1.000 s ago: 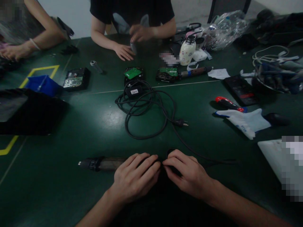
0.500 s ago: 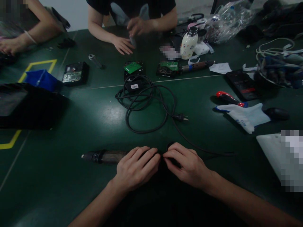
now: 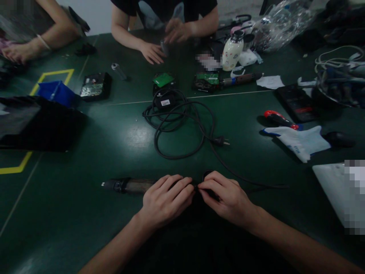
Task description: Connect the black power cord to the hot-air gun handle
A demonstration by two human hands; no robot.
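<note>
An electric screwdriver [image 3: 139, 186] lies across the near part of the green table, its tip toward the left. My left hand [image 3: 168, 198] is closed over its rear end, and the fingers hide that part. Just to the right, my right hand [image 3: 228, 194] pinches the end of a black cable, fingertips almost touching those of my left hand. The plug end itself is mostly hidden by my fingers. From there the black power cord [image 3: 178, 157] runs up to a loose coil with an adapter box [image 3: 164, 102] and a mains plug [image 3: 221, 141].
Hard drives with green circuit boards [image 3: 164, 80] lie beyond the cord, beside another electric screwdriver [image 3: 242, 79]. A white glove [image 3: 302, 140] and a red-black screwdriver [image 3: 278, 118] are at right. A black box [image 3: 42, 129] and blue bin [image 3: 57, 93] stand left. Co-workers sit opposite.
The whole view has shifted slightly, so things appear a little further right. My hands keep the same hold on the screwdriver and cable end. The opposite person's raised hand has moved slightly.
</note>
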